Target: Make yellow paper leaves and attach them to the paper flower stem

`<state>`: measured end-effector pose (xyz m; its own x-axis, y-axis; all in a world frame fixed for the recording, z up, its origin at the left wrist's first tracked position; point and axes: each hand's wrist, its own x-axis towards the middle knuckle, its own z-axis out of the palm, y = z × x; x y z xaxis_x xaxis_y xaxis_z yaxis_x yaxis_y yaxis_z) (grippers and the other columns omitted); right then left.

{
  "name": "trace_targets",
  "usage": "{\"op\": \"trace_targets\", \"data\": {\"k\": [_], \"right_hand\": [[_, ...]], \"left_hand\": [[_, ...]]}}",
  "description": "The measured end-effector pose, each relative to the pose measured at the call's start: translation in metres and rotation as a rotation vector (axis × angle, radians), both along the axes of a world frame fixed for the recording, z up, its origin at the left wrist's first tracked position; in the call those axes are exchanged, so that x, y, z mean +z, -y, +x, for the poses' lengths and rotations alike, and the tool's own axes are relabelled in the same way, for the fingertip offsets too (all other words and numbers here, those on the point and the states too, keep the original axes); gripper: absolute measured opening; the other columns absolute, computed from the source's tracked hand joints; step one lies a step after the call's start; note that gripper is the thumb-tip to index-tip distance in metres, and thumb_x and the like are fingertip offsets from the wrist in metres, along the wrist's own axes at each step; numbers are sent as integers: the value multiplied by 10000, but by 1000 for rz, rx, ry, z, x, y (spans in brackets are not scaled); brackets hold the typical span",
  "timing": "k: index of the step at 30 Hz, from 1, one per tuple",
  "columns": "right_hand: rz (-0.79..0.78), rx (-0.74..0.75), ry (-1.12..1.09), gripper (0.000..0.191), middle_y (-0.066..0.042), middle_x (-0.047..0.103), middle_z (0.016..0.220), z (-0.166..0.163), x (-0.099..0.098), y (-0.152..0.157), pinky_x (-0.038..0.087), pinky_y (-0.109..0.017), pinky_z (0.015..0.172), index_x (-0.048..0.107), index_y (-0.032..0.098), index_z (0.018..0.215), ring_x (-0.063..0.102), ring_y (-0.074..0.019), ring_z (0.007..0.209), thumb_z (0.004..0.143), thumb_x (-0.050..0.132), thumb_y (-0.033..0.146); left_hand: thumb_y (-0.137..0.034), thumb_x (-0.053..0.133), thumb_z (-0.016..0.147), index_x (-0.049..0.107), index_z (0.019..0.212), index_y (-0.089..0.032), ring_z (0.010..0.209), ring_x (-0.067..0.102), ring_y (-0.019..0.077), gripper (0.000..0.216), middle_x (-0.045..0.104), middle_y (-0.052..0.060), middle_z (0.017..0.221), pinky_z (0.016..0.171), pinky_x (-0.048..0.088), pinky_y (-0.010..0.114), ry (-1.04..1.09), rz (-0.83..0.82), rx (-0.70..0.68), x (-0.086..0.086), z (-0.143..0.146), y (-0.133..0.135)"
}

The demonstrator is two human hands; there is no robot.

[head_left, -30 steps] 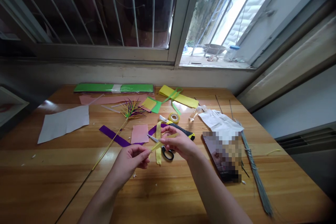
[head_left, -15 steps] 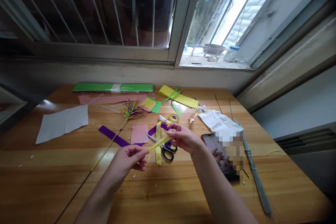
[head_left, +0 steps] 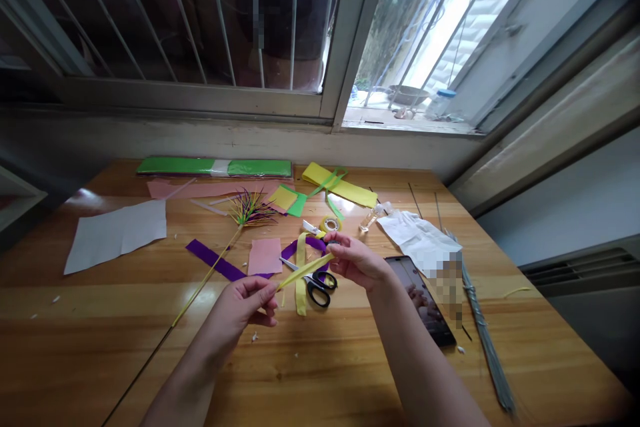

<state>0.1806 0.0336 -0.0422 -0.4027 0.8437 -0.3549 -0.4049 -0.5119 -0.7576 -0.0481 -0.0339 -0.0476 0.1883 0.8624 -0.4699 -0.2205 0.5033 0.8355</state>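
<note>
A person's two hands hold a narrow yellow strip (head_left: 306, 271) between them above a wooden counter (head_left: 310, 380). The left hand (head_left: 256, 300) pinches its nearer end between thumb and fingers; the right hand (head_left: 353, 259) pinches the other, slightly higher and farther away. Beneath the strip, between the hands, lie black-handled scissors (head_left: 319, 289) and a pale yellow band (head_left: 301, 299). A pink square (head_left: 265, 256) rests just beyond the left hand, near a length of purple paper (head_left: 206, 253). Left of the hands, a long stem (head_left: 200, 280) slants across the counter, topped by a multicolored tuft (head_left: 250, 208). Beyond the right hand sit a roll of tape (head_left: 338, 225) and a small clear bottle (head_left: 369, 219); to its right are a dark phone (head_left: 423, 307), a crumpled white cloth (head_left: 417, 238) and, farther out, a bundle of thin gray rods (head_left: 489, 340). A green packet (head_left: 180, 165) and folded yellow paper (head_left: 350, 191) lie well beyond both hands.
</note>
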Motion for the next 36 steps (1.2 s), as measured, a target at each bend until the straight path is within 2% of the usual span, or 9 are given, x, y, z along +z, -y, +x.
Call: {"op": "trace_targets", "data": {"k": [6, 11, 17, 25, 29, 32, 36], "right_hand": [[-10, -140, -158, 392, 79, 451, 576, 13, -2, 3, 274, -157, 415, 590, 202, 784, 356, -45, 477, 509, 843, 320], [-39, -181, -186, 324, 37, 538, 665, -12, -6, 21, 364, -148, 463, 608, 179, 779, 451, -50, 536, 592, 799, 362], [12, -202, -208, 385, 3, 581, 703, -50, -4, 31, 385, -147, 451, 621, 155, 784, 493, -68, 571, 572, 793, 426], [84, -318, -156, 298, 32, 552, 625, -52, 10, 14, 366, -138, 414, 599, 165, 734, 473, -60, 515, 614, 774, 375], [100, -378, -116, 311, 41, 561, 623, -59, 3, 17, 346, -126, 407, 600, 171, 750, 449, -41, 482, 646, 738, 430], [101, -343, -86, 284, 35, 576, 628, -76, -10, 32, 338, -135, 408, 622, 154, 763, 436, -31, 454, 643, 754, 374], [109, -211, -64, 310, 5, 607, 646, -106, -24, 55, 347, -159, 438, 661, 131, 858, 478, -52, 487, 631, 769, 312]], "left_hand": [[-362, 762, 598, 642, 645, -134, 479, 535, 83, 261, 596, -20, 551, 502, 505, 224, 3, 24, 119, 1, 1, 0], [-377, 774, 572, 655, 677, -133, 473, 558, 83, 291, 608, -27, 541, 530, 505, 217, 46, 59, 247, -2, 12, 2], [-372, 783, 560, 664, 682, -131, 474, 553, 81, 296, 604, -31, 532, 516, 506, 206, 74, 61, 285, -2, 17, 2], [-362, 791, 553, 663, 673, -122, 472, 552, 80, 297, 604, -26, 525, 505, 515, 198, 94, 61, 293, -3, 16, 4], [-329, 809, 536, 661, 688, -125, 479, 550, 72, 294, 605, -28, 537, 505, 526, 192, 186, 25, 340, -1, 16, 3], [-288, 818, 534, 659, 762, -145, 481, 539, 57, 312, 600, -38, 548, 505, 521, 173, 315, 24, 384, 0, 15, 2], [-273, 784, 609, 622, 963, -197, 477, 540, 54, 397, 592, -53, 558, 481, 491, 152, 473, 95, 382, -1, 15, -1]]}}
